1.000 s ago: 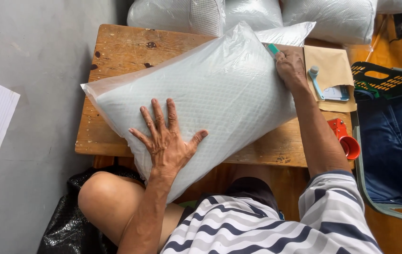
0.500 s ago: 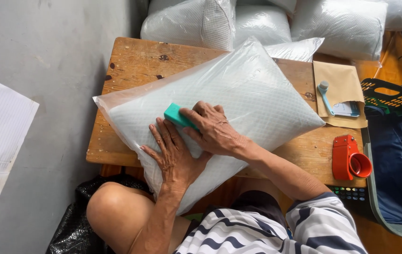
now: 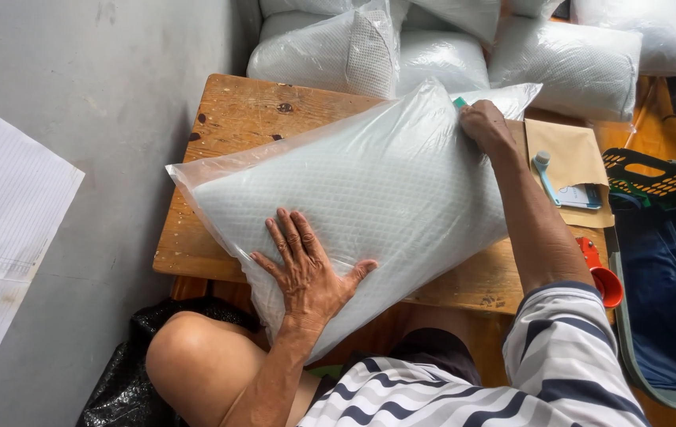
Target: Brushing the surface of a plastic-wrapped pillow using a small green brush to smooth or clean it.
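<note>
White quilted pillow (image 3: 369, 190) in clear plastic, brown wooden counter (image 3: 235, 126), navy-and-white striped shirt (image 3: 512, 379), tan envelope (image 3: 571, 158), red tape dispenser (image 3: 603, 277), black bag (image 3: 124, 379)

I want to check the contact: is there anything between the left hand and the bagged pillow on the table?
Nothing visible: the left hand lies flat, fingers spread, directly on the bagged pillow.

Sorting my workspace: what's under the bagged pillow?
The wooden table lies under the bagged pillow; its middle is covered. The left hand presses on top.
</note>
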